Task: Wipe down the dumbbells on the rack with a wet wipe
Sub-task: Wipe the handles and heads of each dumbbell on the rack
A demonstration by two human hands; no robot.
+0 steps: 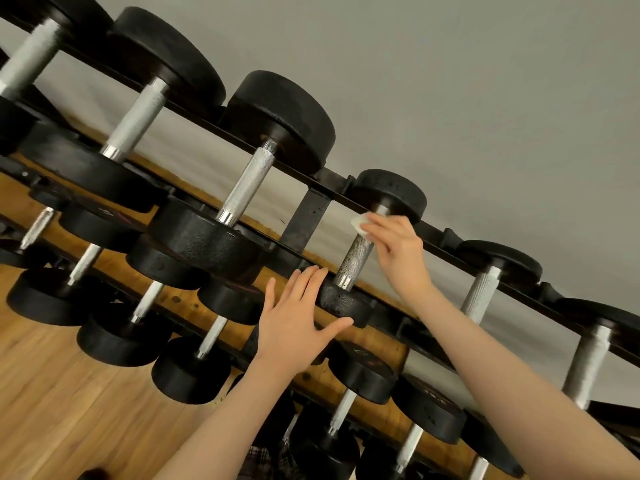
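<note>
Two bare forearms reach up from the bottom edge toward a tilted rack (313,206) of black dumbbells, with a scrap of plaid fabric (266,460) showing low between them. Below and to the left lies a wooden floor (69,393). On the lower tier sits a row of smaller dumbbells (194,355) with short pale handles, their round black heads facing the camera. Above that row, the left hand (298,317) lies flat with fingers straight and spread, its fingertips against the near head (346,303) of a small dumbbell on the upper tier and its thumb stretched out under that head's lower edge. From that head a knurled metal handle (356,258) rises to the dumbbell's far head (389,192), which rests on the rack's back rail. The right hand (394,247) is at the upper part of this handle, fingers curled and pinching a white wet wipe (360,225) against the metal just below the far head; only a small folded corner of the wipe shows beyond the fingers. To the left on the same tier stand larger dumbbells (249,168) with long silver handles, growing bigger toward the upper left corner. To the right, two more dumbbells (485,289) rest on the tier, partly hidden by the right forearm. Behind everything is a plain grey wall (485,98).
</note>
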